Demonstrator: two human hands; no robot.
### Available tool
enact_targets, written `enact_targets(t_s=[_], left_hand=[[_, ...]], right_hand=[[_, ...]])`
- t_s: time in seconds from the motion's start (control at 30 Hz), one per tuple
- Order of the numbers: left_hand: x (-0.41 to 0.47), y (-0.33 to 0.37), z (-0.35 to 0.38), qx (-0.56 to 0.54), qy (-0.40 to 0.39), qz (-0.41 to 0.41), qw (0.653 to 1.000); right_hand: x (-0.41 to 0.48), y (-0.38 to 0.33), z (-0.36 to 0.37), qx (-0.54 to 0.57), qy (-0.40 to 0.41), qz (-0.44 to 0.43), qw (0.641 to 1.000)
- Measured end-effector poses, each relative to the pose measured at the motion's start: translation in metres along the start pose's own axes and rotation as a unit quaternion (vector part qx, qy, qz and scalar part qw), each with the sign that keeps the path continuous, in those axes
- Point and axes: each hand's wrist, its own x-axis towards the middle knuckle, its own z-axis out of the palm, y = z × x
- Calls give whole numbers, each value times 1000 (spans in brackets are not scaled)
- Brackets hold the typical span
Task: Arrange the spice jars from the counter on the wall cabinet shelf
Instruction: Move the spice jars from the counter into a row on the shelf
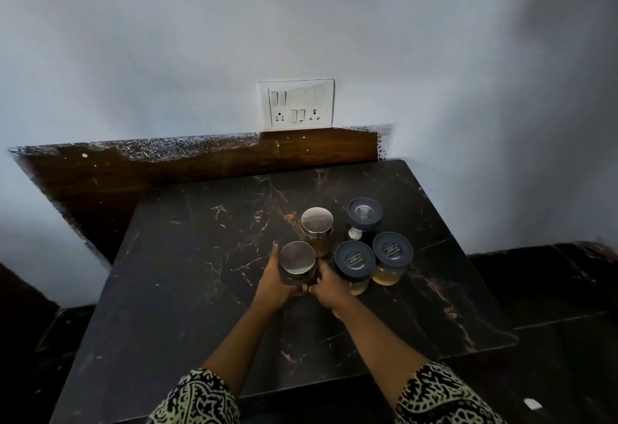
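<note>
Both hands, left point(275, 279) & right point(329, 285), grip steel-lid jar point(297, 261) on counter point(187, 273); "Flair" on nearby dark lids point(355, 259).

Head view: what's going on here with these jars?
A person holds a steel-lidded jar between both hands, left hand and right hand, at the dark marble counter. Four more jars stand beside it: another steel-lidded one and three with dark lids. No cabinet shelf is in view.
</note>
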Motion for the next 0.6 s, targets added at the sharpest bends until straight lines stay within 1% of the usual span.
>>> enact_targets(t_s=[0.07, 0.2, 0.27, 0.4, 0.5, 0.6], left_hand=[[-1, -3, -1, 0, -14, -2, 1000], [-4, -3, -6, -12, 20, 17, 1000], [-8, 3, -11, -16, 34, 36, 999], [-16, 29, -27, -28, 88, 84, 992], [-20, 62, -40, -39, 124, 118, 984], [-29, 103, -54, -71, 139, 153, 976]], right_hand=[[6, 4, 7, 21, -2, 0, 1000], [0, 0, 8, 16, 13, -12, 1000], [-7, -7, 5, 22, 27, -32, 999], [-19, -29, -10, 59, 42, -98, 993], [-34, -58, -29, 88, 57, -151, 983], [-51, -91, -50, 98, 72, -194, 973]])
